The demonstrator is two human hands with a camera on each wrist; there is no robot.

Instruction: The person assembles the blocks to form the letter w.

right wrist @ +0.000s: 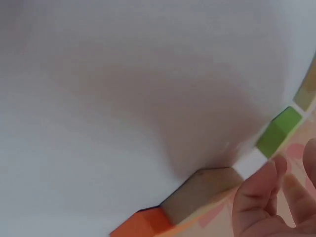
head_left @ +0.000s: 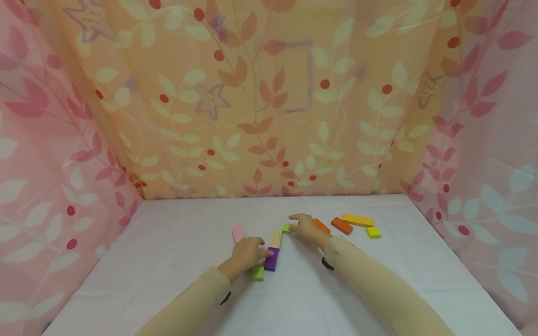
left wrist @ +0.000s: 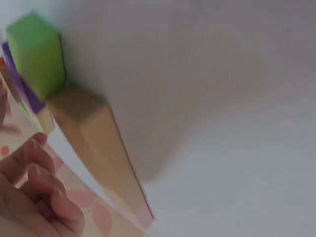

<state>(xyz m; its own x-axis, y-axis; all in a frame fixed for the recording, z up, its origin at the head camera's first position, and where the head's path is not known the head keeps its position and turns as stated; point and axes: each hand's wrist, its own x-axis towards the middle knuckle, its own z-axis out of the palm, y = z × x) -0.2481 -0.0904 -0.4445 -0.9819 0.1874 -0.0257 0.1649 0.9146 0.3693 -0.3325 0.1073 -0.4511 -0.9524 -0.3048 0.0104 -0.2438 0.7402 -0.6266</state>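
My left hand hovers over a group of blocks, its fingers loosely bent and holding nothing. One fingertip overlaps a purple block in the head view. A green block sits just below that hand, its end against a long wooden-sided block. Pale striped sticks or slats extend beyond the purple block. My right hand reaches to a small green block, fingertips close to it. In the right wrist view the fingers are parted beside the green block, with nothing between them.
A pink block lies beyond the left hand. Right of the right hand are two orange blocks, one partly hidden and one in full view, a long yellow block and a small yellow-green block. Patterned cloth walls enclose the white table.
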